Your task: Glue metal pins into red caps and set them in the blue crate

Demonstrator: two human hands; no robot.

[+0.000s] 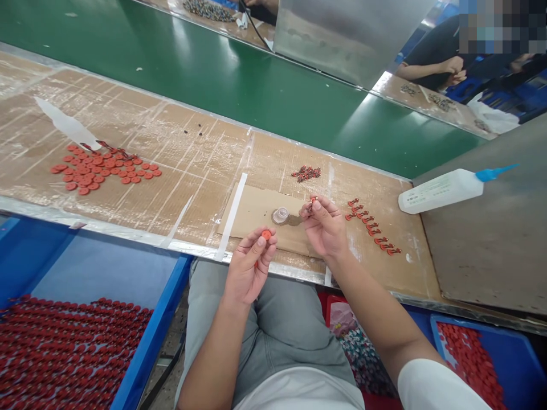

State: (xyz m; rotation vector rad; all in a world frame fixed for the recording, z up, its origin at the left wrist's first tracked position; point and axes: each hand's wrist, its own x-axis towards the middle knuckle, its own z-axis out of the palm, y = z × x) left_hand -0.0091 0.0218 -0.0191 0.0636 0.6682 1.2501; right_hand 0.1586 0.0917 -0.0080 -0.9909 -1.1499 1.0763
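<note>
My left hand (251, 265) pinches a small round red disc (266, 234) between thumb and fingers, its face with tiny holes turned up. A bit of red also shows lower, among the curled fingers. To its right, my right hand (328, 230) is closed on a small red and dark part (313, 200), mostly covered by the fingertips. Between the hands, a small clear cup (280, 214) stands on a flat cardboard piece (248, 208). Beyond the right hand lies a little heap of red and dark parts (306, 173). Discs with dark pieces on them (374, 228) form a slanting row at right.
Loose red discs (92, 171) lie at left beside a white strip (66, 124). A white bottle with blue nozzle (442, 191) leans by a metal panel (491, 239). Blue trays (171, 302) hold red parts below the table. Beyond the green belt (192, 68), a person's hands (453, 71) show.
</note>
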